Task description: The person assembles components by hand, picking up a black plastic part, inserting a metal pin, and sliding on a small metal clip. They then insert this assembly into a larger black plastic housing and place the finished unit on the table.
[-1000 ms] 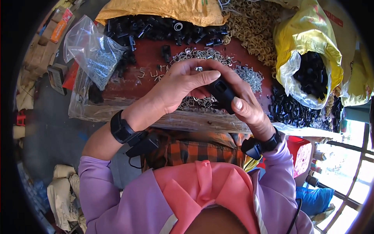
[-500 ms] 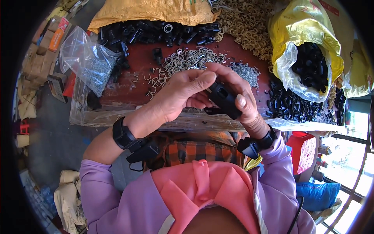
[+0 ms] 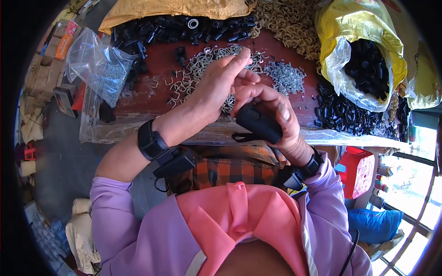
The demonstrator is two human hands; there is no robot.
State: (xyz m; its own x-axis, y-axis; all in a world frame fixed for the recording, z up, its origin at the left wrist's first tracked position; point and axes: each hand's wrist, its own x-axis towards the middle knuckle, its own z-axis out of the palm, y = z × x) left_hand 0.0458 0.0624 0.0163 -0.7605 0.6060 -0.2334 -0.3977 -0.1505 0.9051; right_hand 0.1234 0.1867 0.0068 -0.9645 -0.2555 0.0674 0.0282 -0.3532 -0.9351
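My right hand (image 3: 283, 112) is wrapped round a black tubular plastic part (image 3: 258, 123) with a thin black tab along its lower side. Its thumb lies along the part's upper side. Just beyond it, my left hand (image 3: 221, 83) is over the heap of U-shaped metal clips (image 3: 198, 64), with its thumb stretched out and apart from the fingers. The left fingers are bent and partly hidden behind the hand; nothing shows in them. Right of the clips is a heap of small silvery metal pieces (image 3: 286, 77).
Black fittings (image 3: 152, 30) spill from an orange sack (image 3: 179, 10) at the back. Tan curved pieces (image 3: 290, 27) lie beside them. A yellow bag (image 3: 331, 32) of black parts stands right, above small black pieces (image 3: 340, 115). At left sits a clear bag (image 3: 113, 83) on the red table (image 3: 138, 103).
My left hand has moved away from the black part, up toward the metal clips. The right hand has turned the part, so its opening no longer shows. The view has shifted slightly.
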